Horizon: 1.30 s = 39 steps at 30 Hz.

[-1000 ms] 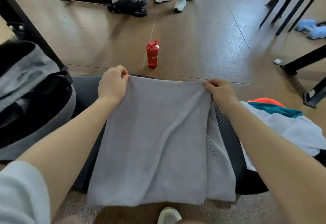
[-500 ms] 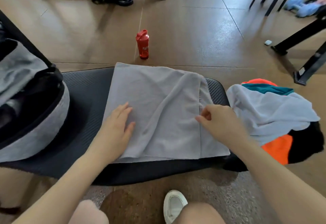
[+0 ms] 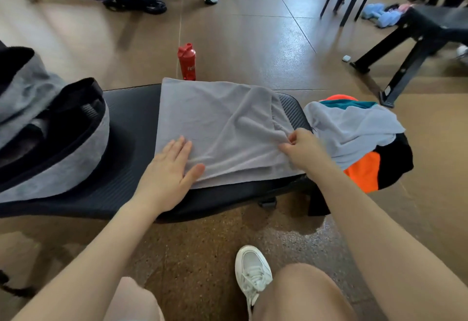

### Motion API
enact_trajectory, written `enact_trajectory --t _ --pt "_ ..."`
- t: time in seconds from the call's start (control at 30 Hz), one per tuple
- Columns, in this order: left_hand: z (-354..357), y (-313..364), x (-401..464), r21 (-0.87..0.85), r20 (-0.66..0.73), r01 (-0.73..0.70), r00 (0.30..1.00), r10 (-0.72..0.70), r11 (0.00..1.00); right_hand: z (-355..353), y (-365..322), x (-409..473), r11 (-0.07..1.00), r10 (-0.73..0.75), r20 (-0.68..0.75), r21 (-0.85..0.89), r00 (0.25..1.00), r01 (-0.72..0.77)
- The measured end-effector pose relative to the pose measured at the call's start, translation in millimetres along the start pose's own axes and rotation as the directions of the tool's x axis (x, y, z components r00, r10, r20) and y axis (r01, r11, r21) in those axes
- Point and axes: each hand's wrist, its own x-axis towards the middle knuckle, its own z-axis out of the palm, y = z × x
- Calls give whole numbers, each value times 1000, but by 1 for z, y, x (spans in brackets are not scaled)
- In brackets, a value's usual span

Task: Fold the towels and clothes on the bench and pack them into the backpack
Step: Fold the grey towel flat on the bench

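While the gray towel (image 3: 217, 128) lies folded across the black desk (image 3: 131, 128), the left hand (image 3: 167, 176) rests flat and open on its near left corner. The right hand (image 3: 302, 150) pinches a bunched fold at the towel's right edge. A backpack (image 3: 50, 138) sits open on the left end, and a pile of clothes (image 3: 354, 133) lies just right. A red bottle (image 3: 187, 62) stands on the floor behind.

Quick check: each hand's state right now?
Left hand: open, flat on the grey towel.
Right hand: pinching the towel's right edge.
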Motion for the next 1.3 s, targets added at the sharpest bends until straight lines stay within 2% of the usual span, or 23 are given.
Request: enact_trajectory --t 0.07,0.1,0.17,0.23,0.27,0.3,0.37,0.43,0.47,0.53,0.6,0.67,0.7,0.77,0.8,0.87,0.97,1.1,1.2,1.3 --pt "-1 2 -3 47 15 -34 999 33 998 -15 8 1 982 43 -77 186 996 -28" --pt "0 4 -5 88 13 -66 998 65 994 -20 14 0 975 52 -110 223 993 -26" --pt "1 7 -11 92 -6 -132 991 134 987 -24 27 -4 992 50 -126 122 991 -35" --pt "-3 6 -14 -27 -50 -124 991 123 992 -18 39 -11 996 85 -43 -2 995 -86" --pt "-4 5 -15 -45 -94 -170 982 166 984 -15 42 -14 995 99 -15 36 995 -98" --pt "-4 5 -15 16 -139 -254 957 254 967 -14 44 -14 990 91 -18 111 996 -89" --pt "-2 3 -15 153 -179 -399 889 422 904 -18 44 -12 983 34 -124 183 992 -11" --pt "-3 0 -15 224 -148 -458 856 495 860 -25 44 -11 992 -39 -207 111 978 63" --pt "-4 -2 -17 247 -135 -470 849 511 847 -27 46 -13 996 -71 -177 47 982 81" --pt "-7 -10 -22 237 -82 -492 849 522 837 -27 46 -20 989 -101 3 -112 995 101" --pt "-20 -12 -31 194 51 -471 881 470 861 -27 47 -24 967 -92 156 -222 984 125" --pt "-30 -14 -34 179 144 -334 939 312 925 -31 39 -16 957 -125 144 -242 982 157" --pt "-33 -15 -32 177 110 -297 953 281 938 -31 33 -8 959 -151 104 -227 983 171" --pt "-34 -10 -20 123 -42 -252 965 259 960 -28 20 16 964 -179 12 -199 984 178" --pt "-32 -7 -9 99 -143 -261 951 274 960 -23 15 31 967 -178 -23 -190 984 170" --pt "-24 -5 19 101 -230 -219 944 237 970 -12 4 59 970 -155 -47 -194 987 143" --pt "-15 -1 60 112 -163 -70 983 88 991 -1 -9 88 974 -119 -42 -200 992 109" --pt "-10 -4 88 200 6 45 999 -47 979 7 -17 109 981 -95 -42 -175 995 86" --pt "-13 -5 95 213 10 73 997 -77 974 8 -16 121 988 -94 -46 -124 994 88" --pt "-16 -4 99 190 -26 104 995 -101 976 7 -15 129 990 -140 -130 -7 982 141"
